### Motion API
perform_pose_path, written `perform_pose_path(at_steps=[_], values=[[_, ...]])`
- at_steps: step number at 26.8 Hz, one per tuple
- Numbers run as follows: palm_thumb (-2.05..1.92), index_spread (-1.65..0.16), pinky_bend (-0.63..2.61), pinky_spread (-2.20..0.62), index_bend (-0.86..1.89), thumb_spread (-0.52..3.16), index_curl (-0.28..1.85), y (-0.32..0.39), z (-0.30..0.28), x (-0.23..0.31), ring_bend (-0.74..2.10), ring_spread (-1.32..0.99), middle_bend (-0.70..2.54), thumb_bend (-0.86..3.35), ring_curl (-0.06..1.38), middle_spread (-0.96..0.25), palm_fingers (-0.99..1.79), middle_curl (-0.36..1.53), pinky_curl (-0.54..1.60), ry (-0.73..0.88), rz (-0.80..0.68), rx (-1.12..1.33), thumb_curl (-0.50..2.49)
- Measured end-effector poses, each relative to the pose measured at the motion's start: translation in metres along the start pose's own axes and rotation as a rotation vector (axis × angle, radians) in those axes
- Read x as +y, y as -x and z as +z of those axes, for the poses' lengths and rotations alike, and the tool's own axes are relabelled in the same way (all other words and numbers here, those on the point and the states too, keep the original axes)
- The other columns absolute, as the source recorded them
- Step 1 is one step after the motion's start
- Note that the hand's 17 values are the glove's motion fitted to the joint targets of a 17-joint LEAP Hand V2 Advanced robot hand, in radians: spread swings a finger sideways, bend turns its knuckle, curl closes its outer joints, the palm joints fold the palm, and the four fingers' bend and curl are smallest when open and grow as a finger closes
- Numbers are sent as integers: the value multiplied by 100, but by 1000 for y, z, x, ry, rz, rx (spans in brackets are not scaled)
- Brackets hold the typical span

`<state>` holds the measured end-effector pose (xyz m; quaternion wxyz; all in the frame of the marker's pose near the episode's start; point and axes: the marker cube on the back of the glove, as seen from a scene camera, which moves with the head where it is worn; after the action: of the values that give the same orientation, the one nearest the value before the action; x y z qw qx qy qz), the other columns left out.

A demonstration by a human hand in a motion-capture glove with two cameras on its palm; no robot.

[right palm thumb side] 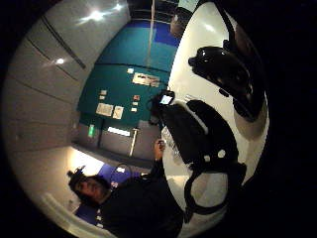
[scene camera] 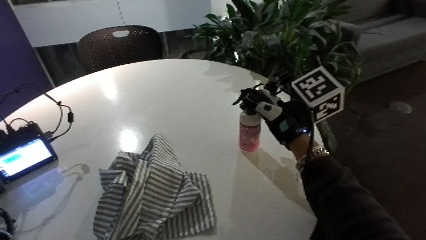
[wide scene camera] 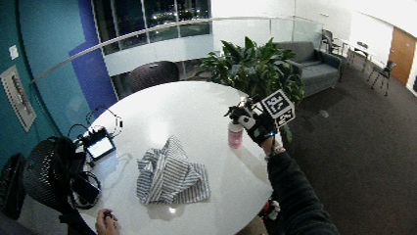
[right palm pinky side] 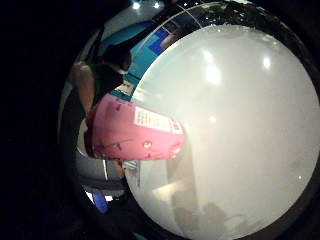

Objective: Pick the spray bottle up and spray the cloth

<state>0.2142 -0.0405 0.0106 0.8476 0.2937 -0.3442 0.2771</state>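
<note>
Grip is curled around the top of one pink spray bottle, stood on the white worktop. One striped cloth is spread nearby, apart.

Both outside views look down across the round table, one wider; palm views sit close above it.

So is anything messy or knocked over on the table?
Nothing is knocked over or spilled. The pink spray bottle stands upright on the white table, with the gloved right hand at its top. The striped cloth lies crumpled in a heap, not flat.
</note>
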Motion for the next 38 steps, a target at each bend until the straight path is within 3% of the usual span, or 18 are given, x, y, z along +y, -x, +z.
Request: perform_pose_path(at_steps=[8, 21, 31, 38], values=[[57, -29, 14, 11, 28, 123, 38, -1, 18, -6, 34, -14, 42, -1, 34, -18, 105, 44, 24, -106, -58, -114, 23], [46, -27, 33, -18, 25, 122, 45, 23, 40, -4, 54, -19, 58, -4, 42, -21, 149, 51, 32, -274, -212, -49, 20], [41, -27, 39, -27, 30, 125, 50, 78, 34, -22, 65, -17, 68, -1, 46, -21, 148, 55, 36, -119, -288, 63, 19], [41, -27, 42, -29, 32, 126, 53, 110, 51, -23, 69, -16, 71, -1, 46, -20, 145, 56, 38, 228, -351, 268, 18]])
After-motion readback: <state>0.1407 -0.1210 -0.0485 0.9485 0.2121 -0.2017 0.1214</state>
